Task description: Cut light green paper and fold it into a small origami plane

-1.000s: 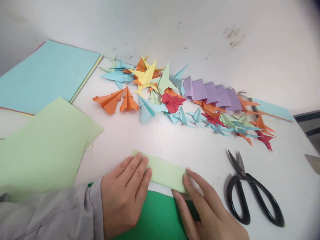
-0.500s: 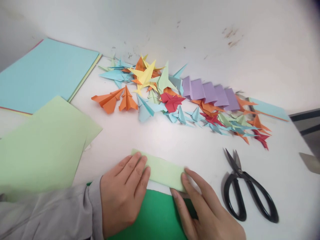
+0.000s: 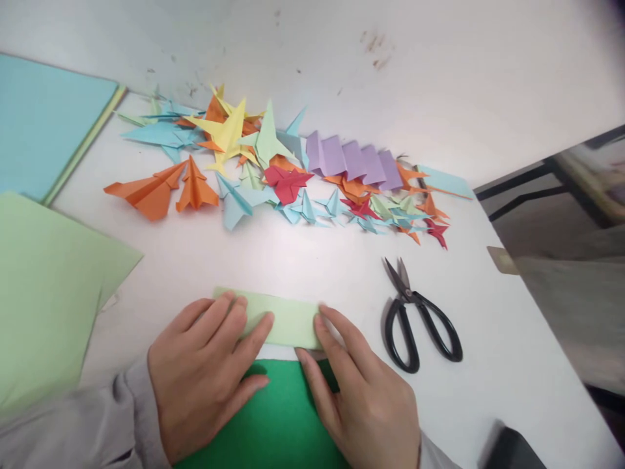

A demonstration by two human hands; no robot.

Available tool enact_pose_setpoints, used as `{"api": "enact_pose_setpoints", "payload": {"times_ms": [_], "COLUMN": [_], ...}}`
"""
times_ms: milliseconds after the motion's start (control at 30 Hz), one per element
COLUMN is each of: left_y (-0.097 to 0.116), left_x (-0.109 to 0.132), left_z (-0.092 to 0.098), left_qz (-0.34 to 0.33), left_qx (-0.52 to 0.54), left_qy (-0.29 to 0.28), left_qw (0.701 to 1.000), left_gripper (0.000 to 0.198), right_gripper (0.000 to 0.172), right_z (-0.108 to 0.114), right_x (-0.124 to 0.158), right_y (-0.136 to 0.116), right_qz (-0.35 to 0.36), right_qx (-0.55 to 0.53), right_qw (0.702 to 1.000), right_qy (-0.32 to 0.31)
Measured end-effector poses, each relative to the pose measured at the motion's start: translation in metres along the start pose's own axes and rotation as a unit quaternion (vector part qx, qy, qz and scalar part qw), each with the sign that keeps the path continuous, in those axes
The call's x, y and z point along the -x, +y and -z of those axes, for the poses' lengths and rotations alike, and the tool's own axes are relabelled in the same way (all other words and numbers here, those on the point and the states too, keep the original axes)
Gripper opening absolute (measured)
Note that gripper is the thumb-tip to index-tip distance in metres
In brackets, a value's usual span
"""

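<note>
A light green folded paper strip (image 3: 288, 322) lies flat in front of me, just above a dark green sheet (image 3: 273, 417). My left hand (image 3: 208, 368) rests over the strip's left end, fingertips pressing on it, index finger and thumb spread apart. At the strip's right end, my right hand (image 3: 364, 384) holds the paper, fingers on its edge and thumb by the lower corner. To the right of that hand lie black-handled scissors (image 3: 410, 306), blades slightly parted.
Folded paper planes and stars (image 3: 232, 133) in several colours lie along the wall, with a purple pleated paper (image 3: 354, 159) among them. Light green sheets (image 3: 43, 286) and a blue stack (image 3: 49, 124) are at left. A black object (image 3: 512, 449) stands near the front right.
The view has shifted right, so things appear further left. My left index finger and thumb have spread apart over the strip. My right hand stays at the strip's right end.
</note>
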State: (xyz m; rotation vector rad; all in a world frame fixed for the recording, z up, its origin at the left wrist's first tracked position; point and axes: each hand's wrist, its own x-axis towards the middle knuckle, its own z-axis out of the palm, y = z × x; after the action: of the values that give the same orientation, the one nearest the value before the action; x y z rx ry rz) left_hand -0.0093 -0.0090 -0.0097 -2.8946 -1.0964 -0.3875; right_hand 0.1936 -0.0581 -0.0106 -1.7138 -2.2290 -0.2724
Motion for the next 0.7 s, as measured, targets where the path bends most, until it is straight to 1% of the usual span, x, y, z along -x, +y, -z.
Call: {"api": "enact_pose_setpoints", "payload": {"times_ms": [200, 367, 467, 567, 700], "left_y": [0.0006, -0.0004, 0.0, 0.0008, 0.0009], "left_x": [-0.0001, -0.001, -0.0012, -0.0006, 0.0003], "left_z": [-0.0019, -0.0019, -0.0021, -0.0033, -0.0049], "left_qz": [-0.001, -0.015, -0.022, -0.013, -0.009], "left_qx": [0.008, 0.011, 0.008, 0.018, 0.023], "left_qy": [0.021, 0.0, -0.013, -0.006, 0.007], "left_qw": [1.0, 1.0, 1.0, 1.0, 1.0], "left_gripper": [0.04, 0.037, 0.039, 0.042, 0.041], "right_gripper": [0.03, 0.031, 0.03, 0.031, 0.034], "right_z": [0.0013, 0.0014, 0.0019, 0.0026, 0.0036], "right_x": [-0.0003, -0.0011, -0.001, -0.0007, -0.0008], "right_y": [-0.0004, -0.0011, -0.0015, -0.0019, -0.0025], "right_qz": [-0.013, -0.02, -0.024, -0.034, -0.043], "right_qx": [-0.014, -0.02, -0.017, -0.013, -0.009], "right_qw": [1.0, 1.0, 1.0, 0.999, 0.999], "right_qy": [-0.005, -0.005, -0.008, -0.009, -0.02]}}
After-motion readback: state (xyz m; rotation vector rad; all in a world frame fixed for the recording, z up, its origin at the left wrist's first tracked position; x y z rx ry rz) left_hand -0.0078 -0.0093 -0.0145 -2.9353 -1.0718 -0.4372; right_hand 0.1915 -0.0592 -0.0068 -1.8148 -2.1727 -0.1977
